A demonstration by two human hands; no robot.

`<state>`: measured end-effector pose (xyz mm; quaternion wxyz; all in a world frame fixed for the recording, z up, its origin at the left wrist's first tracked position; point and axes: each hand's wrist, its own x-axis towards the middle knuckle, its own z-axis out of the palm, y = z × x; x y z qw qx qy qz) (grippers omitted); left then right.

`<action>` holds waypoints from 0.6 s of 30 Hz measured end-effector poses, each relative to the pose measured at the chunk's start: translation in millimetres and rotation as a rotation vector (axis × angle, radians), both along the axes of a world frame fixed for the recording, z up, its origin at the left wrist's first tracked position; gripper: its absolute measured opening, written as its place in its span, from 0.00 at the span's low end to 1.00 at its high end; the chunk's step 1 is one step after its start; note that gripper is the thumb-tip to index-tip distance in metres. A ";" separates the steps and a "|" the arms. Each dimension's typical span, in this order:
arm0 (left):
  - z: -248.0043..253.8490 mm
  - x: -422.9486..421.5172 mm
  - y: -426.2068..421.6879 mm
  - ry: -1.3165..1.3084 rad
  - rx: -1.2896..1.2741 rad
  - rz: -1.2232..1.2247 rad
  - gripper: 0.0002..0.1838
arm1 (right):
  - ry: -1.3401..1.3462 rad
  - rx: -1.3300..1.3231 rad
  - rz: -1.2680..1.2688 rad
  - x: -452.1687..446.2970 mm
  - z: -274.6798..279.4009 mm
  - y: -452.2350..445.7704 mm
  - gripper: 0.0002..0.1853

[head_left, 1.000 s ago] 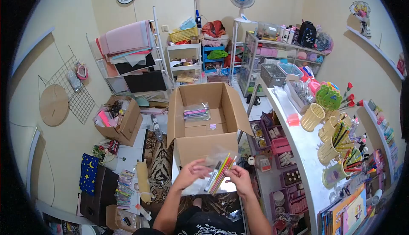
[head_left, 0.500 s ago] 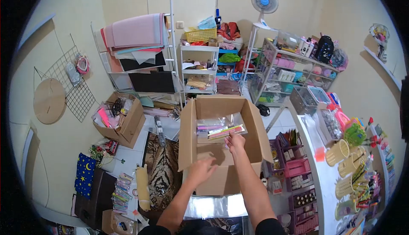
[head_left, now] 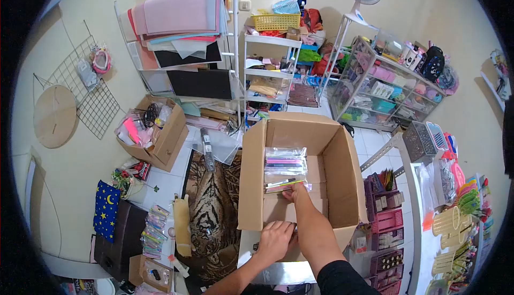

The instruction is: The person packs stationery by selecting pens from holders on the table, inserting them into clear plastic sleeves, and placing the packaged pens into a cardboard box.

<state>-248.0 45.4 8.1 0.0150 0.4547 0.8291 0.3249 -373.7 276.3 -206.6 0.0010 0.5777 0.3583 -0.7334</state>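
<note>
An open cardboard box (head_left: 342,182) stands in front of me with its flaps folded out. My right hand (head_left: 295,191) reaches down inside it, fingers closed on a clear plastic packet of pens (head_left: 279,187). Just beyond that packet, more clear packets of coloured pens (head_left: 286,161) lie flat on the box's floor. My left hand (head_left: 276,239) is at the near rim of the box, its fingers bent over the cardboard edge.
A second cardboard box (head_left: 174,148) full of odds and ends stands at the left, near a tiger-pattern rug (head_left: 206,209). On the right is a white table (head_left: 415,188) with woven baskets (head_left: 445,221). Shelves (head_left: 273,43) and a glass cabinet (head_left: 375,81) line the back.
My right hand has lowered the pen packet deeper into the box. The left hand has come from over the box's inside to its near rim. The camera view has shifted.
</note>
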 end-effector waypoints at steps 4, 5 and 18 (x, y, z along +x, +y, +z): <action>-7.1 -1.6 -1.0 0.028 -0.036 -0.025 0.15 | -0.048 -0.105 0.103 6.8 -13.3 -1.7 0.15; -4.0 0.3 -1.5 0.021 -0.021 -0.027 0.15 | -0.051 -0.101 0.100 11.3 -22.0 0.9 0.15; -6.0 0.1 2.0 0.021 -0.012 -0.007 0.15 | -0.061 -0.104 0.196 4.1 -22.4 7.0 0.14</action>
